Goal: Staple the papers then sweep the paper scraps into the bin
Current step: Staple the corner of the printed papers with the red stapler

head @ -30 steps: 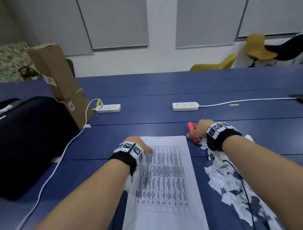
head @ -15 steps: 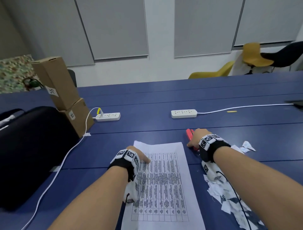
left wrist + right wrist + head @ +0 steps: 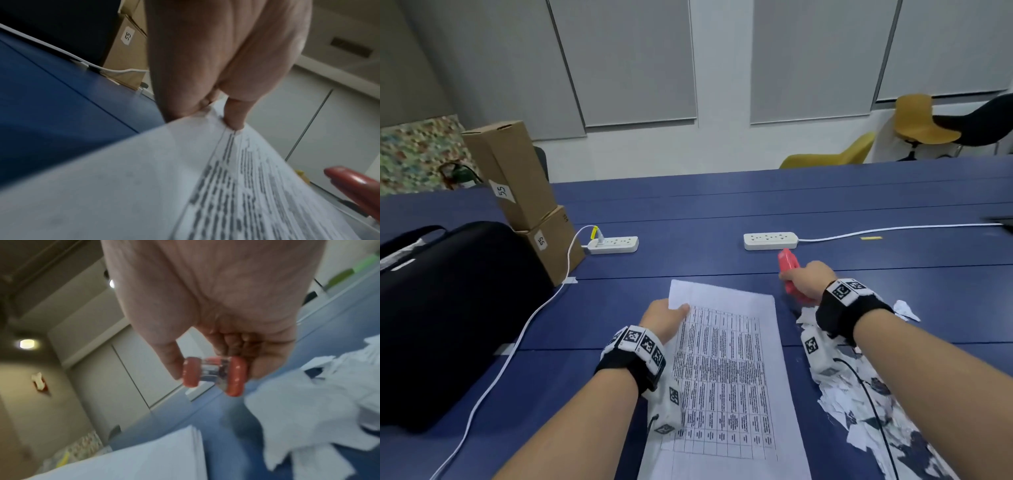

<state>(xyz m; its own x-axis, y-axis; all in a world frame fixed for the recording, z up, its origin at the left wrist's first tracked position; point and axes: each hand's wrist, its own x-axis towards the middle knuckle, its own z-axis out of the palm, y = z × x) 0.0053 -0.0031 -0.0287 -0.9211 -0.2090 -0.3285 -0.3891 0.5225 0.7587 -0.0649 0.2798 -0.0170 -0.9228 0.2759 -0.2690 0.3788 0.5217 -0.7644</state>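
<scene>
Both forearms stretch out over the blue table (image 3: 688, 212), each wrist wrapped in a black band with checkered markers. The left hand (image 3: 664, 318) pinches the far left corner of the papers (image 3: 726, 370) between thumb and fingers, and that corner curls up off the tabletop; the wrist view shows the thumb (image 3: 236, 113) pressed on top of the printed sheet. The right hand (image 3: 808, 279) is closed around the red stapler (image 3: 789, 270), holding it off the table just past the papers' far right corner, its nose pointing away toward the far edge. From the right wrist view the stapler's (image 3: 213, 374) back end shows between thumb and curled fingers. The stack lies lengthwise in the middle near the person's edge, a table of text printed on the top sheet. The paper scraps (image 3: 859, 404) are heaped along the stack's right side, under the right forearm, spreading toward the near right corner. Two white power strips (image 3: 770, 240) sit further in, cords trailing off left and right. On the left side stand two stacked cardboard boxes (image 3: 517, 178) and a black bag (image 3: 458, 308). Beyond the far edge are yellow chairs (image 3: 921, 120) and grey wall panels.
</scene>
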